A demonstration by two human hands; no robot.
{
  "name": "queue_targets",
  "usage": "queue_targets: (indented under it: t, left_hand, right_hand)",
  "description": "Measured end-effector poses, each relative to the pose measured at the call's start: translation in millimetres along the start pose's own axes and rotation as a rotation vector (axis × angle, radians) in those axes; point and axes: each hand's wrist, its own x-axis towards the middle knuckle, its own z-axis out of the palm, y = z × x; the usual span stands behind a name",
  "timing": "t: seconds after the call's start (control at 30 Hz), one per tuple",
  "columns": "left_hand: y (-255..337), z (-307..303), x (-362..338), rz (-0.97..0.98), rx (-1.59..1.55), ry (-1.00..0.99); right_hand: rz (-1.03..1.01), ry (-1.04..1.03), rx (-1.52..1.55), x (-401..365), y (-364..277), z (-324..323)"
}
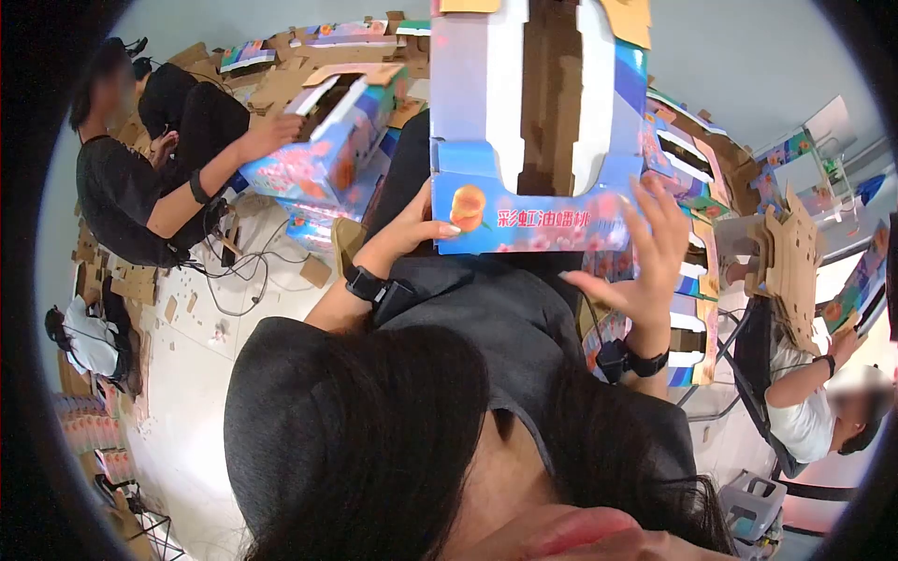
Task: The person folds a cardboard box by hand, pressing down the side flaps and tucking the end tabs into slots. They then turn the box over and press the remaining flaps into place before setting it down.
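Blue and pink printed cardboard forms the carton (552, 240) in front of me, its peach picture on the near panel and its long slot facing up. My left grip (407, 229) is closed on the near left corner, thumb over the printed face, the other fingers mostly hidden. My right grip (655, 238) is spread wide, thumb well out, fingers overlapping the near right corner; blur keeps me from telling whether they press on it.

I judge that the left thumb should pin the panel lightly, since a hard pinch could crease it. The right palm does best flat along the side wall, pushing evenly against the left so the corners keep square. I'd keep my fingertips off the white edges (510, 93) of the slot, which look easy to bend, and the brown flap (627, 21) at the far right unsnagged. My right elbow needs room beside the stacked cartons (703, 365), and my left side needs space from the co-worker's hand (267, 140).
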Motion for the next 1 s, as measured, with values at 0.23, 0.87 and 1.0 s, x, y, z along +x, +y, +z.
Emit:
queue_targets:
  t: [0.23, 0.87, 1.0]
  left_hand:
    - [34, -3, -6, -0.076, 0.163, -0.183]
    - [53, -32, -11, -0.180, 0.191, -0.102]
    - [42, -39, -6, -0.196, 0.191, -0.171]
  right_hand:
    - [-0.145, -0.241, 0.025, 15, -1, 46]
    - [0.485, 0.045, -0.259, -113, 137, -21]
    - [0.615, -0.108, -0.507, -157, 193, -40]
